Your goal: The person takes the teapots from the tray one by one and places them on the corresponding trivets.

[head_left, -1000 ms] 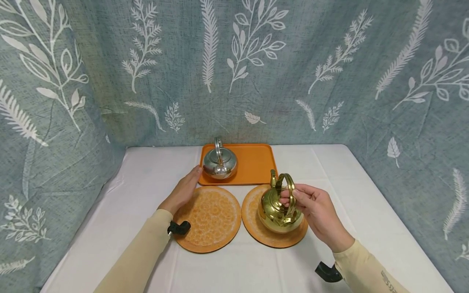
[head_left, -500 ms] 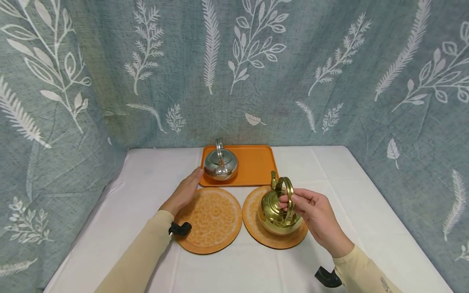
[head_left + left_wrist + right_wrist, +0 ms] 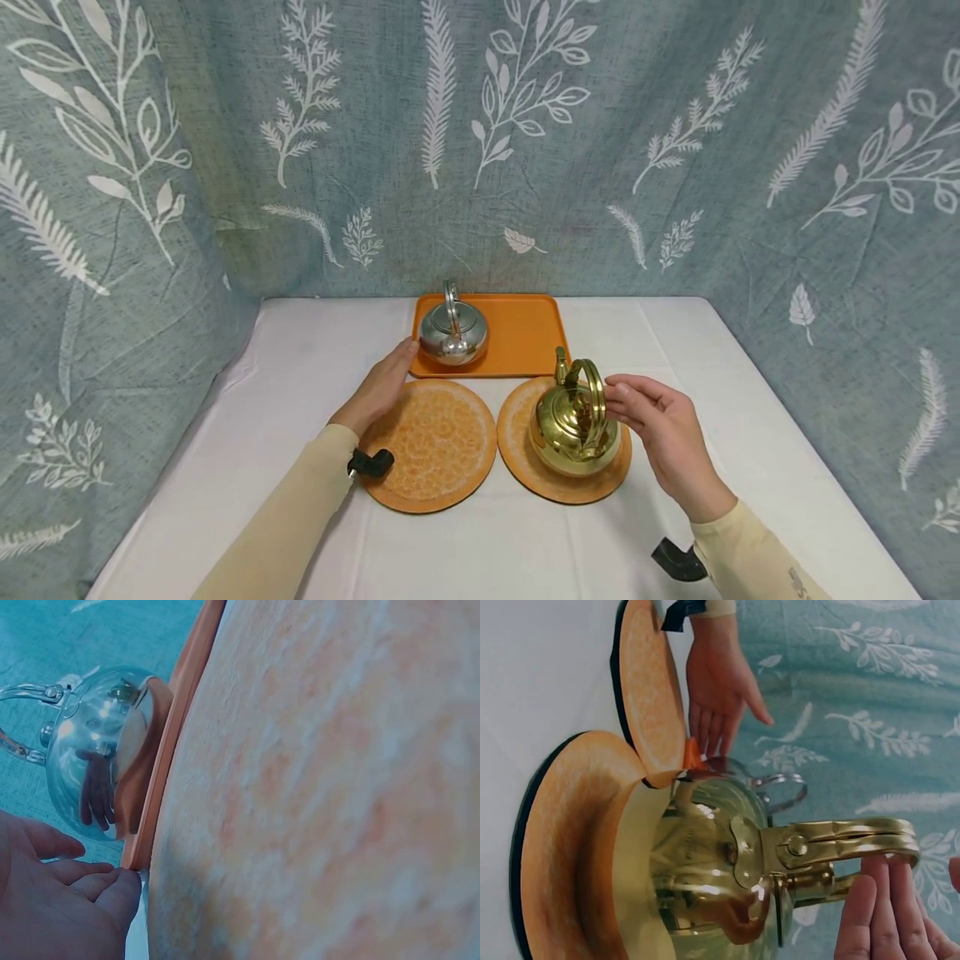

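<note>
Right grip: my right hand (image 3: 667, 429) hangs loose with fingers relaxed, holding nothing, its fingertips (image 3: 870, 915) just beside the raised handle of the brass kettle (image 3: 573, 427).
Left grip: my left hand (image 3: 381, 385) lies flat and relaxed on the desk (image 3: 750, 400), holding nothing, fingertips at the corner of the orange tray (image 3: 525, 333) and close to the steel kettle (image 3: 452, 332).
Brass kettle: it stands upright on the right round mat (image 3: 525, 467), spout pointing away from me.
Steel kettle: it sits on the left part of the tray, handle up.
Left round mat: the left mat (image 3: 435, 446) is bare, just beside my left hand and nearly touching the right one.
Risk, handle: I judge that a brush from my right fingers could swing the upright handle down, since it seems to pivot on rivets.
Risk, tipping: the brass kettle sits towards the near side of its mat, so a careless nudge might slide it off the rim and rock it.
Risk, steel kettle: its polished round body looks slippery; pushing the tray corner with my left fingers could shift it.
Writing: some dark print shows on my right sleeve (image 3: 757, 558) at the frame's edge, too small to read; no brand or label is legible on kettles, mats or tray.
</note>
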`<action>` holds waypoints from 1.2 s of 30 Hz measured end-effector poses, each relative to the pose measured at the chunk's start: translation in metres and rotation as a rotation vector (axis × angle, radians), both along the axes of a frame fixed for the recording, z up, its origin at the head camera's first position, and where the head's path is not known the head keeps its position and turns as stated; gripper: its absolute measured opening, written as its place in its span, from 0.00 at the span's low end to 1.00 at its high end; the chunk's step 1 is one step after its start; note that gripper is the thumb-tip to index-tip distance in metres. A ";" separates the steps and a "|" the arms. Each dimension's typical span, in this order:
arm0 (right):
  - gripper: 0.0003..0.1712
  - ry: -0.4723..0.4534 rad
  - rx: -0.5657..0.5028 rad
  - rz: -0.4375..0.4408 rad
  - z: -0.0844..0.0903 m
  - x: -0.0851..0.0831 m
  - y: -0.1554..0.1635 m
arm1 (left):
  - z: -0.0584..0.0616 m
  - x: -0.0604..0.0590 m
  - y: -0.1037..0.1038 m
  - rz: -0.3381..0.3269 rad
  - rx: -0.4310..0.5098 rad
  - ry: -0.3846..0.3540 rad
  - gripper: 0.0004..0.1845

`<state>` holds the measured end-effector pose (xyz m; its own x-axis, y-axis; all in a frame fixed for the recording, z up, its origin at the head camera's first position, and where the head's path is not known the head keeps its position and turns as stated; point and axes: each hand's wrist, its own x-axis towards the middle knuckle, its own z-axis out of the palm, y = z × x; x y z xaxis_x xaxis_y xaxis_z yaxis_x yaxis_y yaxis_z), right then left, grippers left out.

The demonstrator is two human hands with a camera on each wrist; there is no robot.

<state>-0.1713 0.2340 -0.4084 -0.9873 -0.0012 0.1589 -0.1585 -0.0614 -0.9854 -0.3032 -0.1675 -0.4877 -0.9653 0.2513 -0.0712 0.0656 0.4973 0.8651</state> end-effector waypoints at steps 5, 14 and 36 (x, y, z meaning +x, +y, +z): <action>0.12 0.059 -0.041 0.018 0.002 0.000 0.003 | 0.000 -0.001 0.000 -0.007 0.005 -0.011 0.45; 0.14 0.084 -0.067 0.032 0.004 -0.003 0.011 | 0.001 -0.002 -0.002 -0.031 -0.010 0.015 0.48; 0.15 0.063 -0.089 0.078 0.012 -0.020 0.021 | 0.004 -0.008 -0.006 -0.020 0.044 -0.012 0.47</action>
